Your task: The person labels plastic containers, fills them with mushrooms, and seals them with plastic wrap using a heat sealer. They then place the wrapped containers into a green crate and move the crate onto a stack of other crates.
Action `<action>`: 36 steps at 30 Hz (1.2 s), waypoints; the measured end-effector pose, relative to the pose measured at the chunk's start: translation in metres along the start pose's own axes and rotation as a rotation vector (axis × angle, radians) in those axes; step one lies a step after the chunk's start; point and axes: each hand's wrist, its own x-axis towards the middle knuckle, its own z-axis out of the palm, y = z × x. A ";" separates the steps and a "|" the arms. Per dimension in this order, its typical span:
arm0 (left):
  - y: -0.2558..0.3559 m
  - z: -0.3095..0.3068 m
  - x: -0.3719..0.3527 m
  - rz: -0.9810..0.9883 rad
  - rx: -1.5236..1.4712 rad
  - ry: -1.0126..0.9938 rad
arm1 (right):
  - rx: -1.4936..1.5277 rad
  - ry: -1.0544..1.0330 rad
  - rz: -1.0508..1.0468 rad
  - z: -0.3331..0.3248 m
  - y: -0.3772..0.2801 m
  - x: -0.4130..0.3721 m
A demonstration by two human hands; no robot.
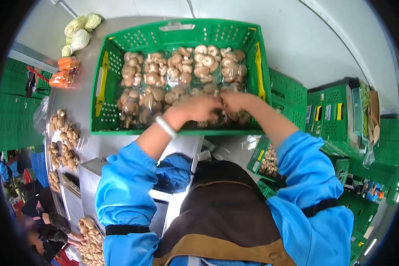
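A large green crate (177, 132) holds two rows of clear packs of brown mushrooms (155, 69). My left hand (199, 108) reaches over the crate's near side, above the front row, its fingers bent inward. Close beside it, my right hand (236, 102) is over the packs at the front right. The fingertips of both hands come together at a mushroom pack, and they are blurred, so what they pinch is too small to make out. A white band circles my left wrist.
Loose mushrooms (68, 137) and bagged carrots (60, 80) lie on the metal table (86, 88) at left, cabbages (80, 39) behind. Green crates (332, 111) stand at right, one with mushrooms (269, 162) below. A co-worker's hand (76, 239) touches a mushroom pile (91, 244) at lower left.
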 end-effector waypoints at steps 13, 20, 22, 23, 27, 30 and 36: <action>0.126 0.099 -0.227 -0.608 -0.795 0.980 | 0.902 0.552 0.268 0.292 -0.100 -0.012; 0.133 0.162 -0.239 -0.596 -0.939 0.891 | 1.340 0.250 0.053 0.218 -0.140 -0.072; 0.147 0.166 -0.235 -0.508 -0.874 0.843 | 1.330 0.332 -0.128 0.181 -0.172 -0.116; 0.164 0.155 -0.231 -0.405 -0.857 0.792 | 1.264 0.401 -0.201 0.165 -0.188 -0.132; 0.209 0.141 -0.224 -0.195 -1.098 1.016 | 0.892 0.522 -0.422 0.129 -0.231 -0.162; 0.225 0.127 -0.238 -0.280 -0.922 1.193 | 0.768 0.560 -0.441 0.105 -0.255 -0.177; 0.254 0.082 -0.243 -0.200 -0.344 1.245 | 0.680 0.669 -0.613 0.035 -0.275 -0.205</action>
